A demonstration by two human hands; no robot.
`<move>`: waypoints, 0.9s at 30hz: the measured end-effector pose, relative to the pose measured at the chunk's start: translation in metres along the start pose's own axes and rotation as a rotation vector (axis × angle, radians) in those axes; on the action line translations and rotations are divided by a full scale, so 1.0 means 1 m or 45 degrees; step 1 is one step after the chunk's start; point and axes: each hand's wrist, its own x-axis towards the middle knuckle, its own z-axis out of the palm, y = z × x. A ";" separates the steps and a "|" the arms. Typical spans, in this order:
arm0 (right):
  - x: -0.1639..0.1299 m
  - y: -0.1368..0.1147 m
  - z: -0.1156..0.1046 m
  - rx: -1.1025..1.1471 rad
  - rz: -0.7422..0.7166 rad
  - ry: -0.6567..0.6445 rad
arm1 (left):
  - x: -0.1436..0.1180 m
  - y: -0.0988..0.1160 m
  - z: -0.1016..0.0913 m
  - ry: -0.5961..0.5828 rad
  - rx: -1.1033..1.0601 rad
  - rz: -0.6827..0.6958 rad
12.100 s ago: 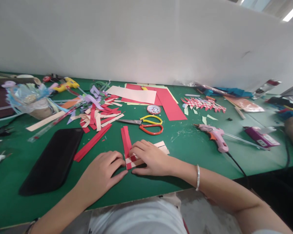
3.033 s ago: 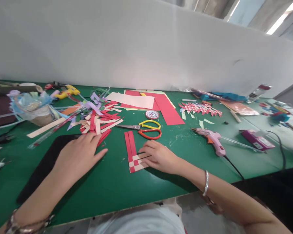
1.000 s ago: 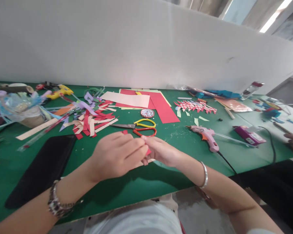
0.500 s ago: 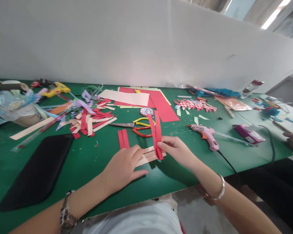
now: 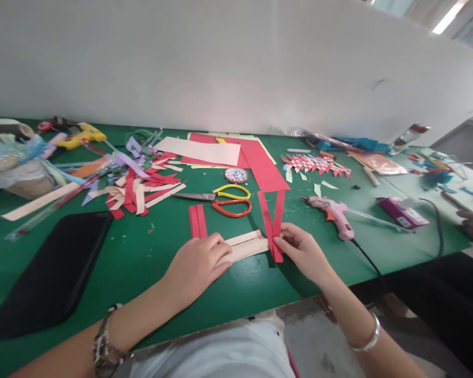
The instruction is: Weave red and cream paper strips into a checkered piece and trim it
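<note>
Between finger and thumb, my right hand [image 5: 301,249] pinches a folded red paper strip [image 5: 275,228] whose two ends spread upward in a V. Its folded lower end is at the right end of a cream paper strip [image 5: 246,249], which lies doubled on the table. My left hand [image 5: 199,265] presses its fingers and thumb on the left end of that cream strip. Another folded red strip [image 5: 197,220] sticks out beyond my left knuckles, its lower end hidden by the hand. Yellow-and-orange-handled scissors [image 5: 220,198] lie just behind.
Cut red and cream strips [image 5: 142,194] are heaped at the left, near a black case [image 5: 55,273]. Red card [image 5: 266,168] lies at the back, beside a woven red-and-white piece [image 5: 315,164]. A pink glue gun [image 5: 335,212] with its cord rests on the right.
My right hand has moved right with the red strip, whose ends have spread apart. More of the cream strip shows between my hands. My left thumb has drawn in against the fingers.
</note>
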 end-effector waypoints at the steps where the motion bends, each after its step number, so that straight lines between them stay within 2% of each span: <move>1: -0.001 0.000 0.001 0.022 0.004 0.016 | 0.000 0.000 0.000 0.005 0.001 0.000; 8: -0.004 -0.004 0.003 0.100 0.061 0.107 | -0.003 0.001 -0.004 0.028 0.090 0.047; 17: -0.006 -0.008 0.003 0.103 0.086 0.035 | -0.003 0.000 -0.005 0.080 0.064 0.088; 21: -0.008 -0.007 0.008 0.156 0.017 -0.031 | -0.003 -0.001 -0.004 0.086 0.103 0.113; 27: -0.009 -0.004 0.008 0.054 -0.201 -0.013 | -0.003 -0.002 -0.001 0.122 0.160 0.207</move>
